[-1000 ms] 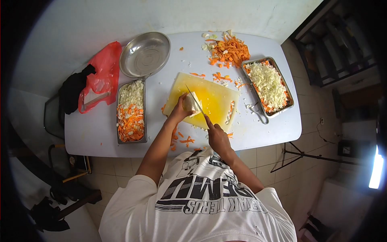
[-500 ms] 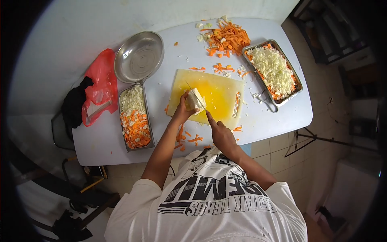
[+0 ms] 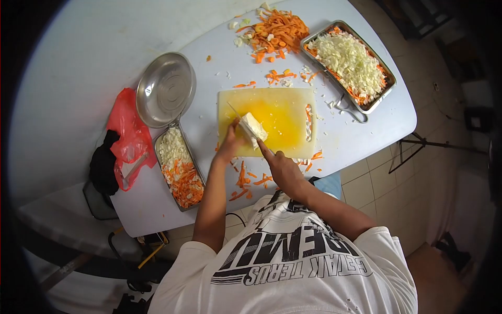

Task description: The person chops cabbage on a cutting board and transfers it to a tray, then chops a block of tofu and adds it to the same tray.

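Note:
On the orange-stained cutting board point(image 3: 285, 120) lies a pale chunk of cabbage point(image 3: 254, 125). My left hand point(image 3: 232, 140) is at the chunk's left side, its fingers partly hidden behind the knife. A knife point(image 3: 244, 121) runs diagonally along the left side of the chunk, its tip pointing up and left. My right hand point(image 3: 283, 168) is wrapped round the knife's handle, just below the board's lower edge. White and orange scraps lie in the board's slot at the right.
A tray of shredded cabbage and carrot point(image 3: 349, 65) stands at upper right, another tray point(image 3: 180, 167) at left. Round metal bowl point(image 3: 166, 90), red plastic bag point(image 3: 129, 137), carrot peelings point(image 3: 280, 32) and a black cloth point(image 3: 104, 167) lie around. A tripod point(image 3: 418, 141) stands off the right edge.
The camera view has turned and shifted. The knife has moved from across the cabbage chunk to its left side, and my left hand has shifted slightly away from the chunk.

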The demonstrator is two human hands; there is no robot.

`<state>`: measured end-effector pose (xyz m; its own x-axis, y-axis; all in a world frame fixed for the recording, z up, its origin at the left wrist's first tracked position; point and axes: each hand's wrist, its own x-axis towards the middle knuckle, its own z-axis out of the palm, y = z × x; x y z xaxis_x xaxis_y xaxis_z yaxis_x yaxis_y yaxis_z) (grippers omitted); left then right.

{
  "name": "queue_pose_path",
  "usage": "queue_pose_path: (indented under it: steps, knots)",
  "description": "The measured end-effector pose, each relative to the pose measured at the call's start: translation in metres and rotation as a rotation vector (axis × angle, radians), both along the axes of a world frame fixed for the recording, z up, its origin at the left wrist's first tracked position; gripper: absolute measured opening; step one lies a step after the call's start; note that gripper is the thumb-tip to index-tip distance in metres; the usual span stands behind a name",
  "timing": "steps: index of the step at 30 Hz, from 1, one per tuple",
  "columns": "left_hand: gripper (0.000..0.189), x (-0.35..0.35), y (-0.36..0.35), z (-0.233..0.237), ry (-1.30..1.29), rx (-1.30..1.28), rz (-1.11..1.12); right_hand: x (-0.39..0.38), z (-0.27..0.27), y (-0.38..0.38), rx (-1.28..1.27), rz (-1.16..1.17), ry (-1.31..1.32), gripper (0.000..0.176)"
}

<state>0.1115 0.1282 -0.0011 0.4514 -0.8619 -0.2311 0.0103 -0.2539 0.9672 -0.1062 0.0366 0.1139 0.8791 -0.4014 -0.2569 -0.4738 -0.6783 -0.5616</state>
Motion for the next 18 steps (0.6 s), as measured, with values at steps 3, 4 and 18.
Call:
queue_pose_path:
  steps: [3,4,18]
  knots:
    - [0.067,0.027,-0.042,0.007,0.621,-0.092,0.375,-0.002,-0.001,0.002,0.022,-0.022,-0.018,0.085]
    - [0.065,0.03,-0.065,0.003,0.406,-0.003,0.505,-0.002,-0.002,0.003,0.01,-0.02,-0.002,0.086]
    - [0.054,0.011,-0.119,0.031,-0.492,0.666,0.503,0.006,-0.015,0.003,0.086,-0.073,0.051,0.083]
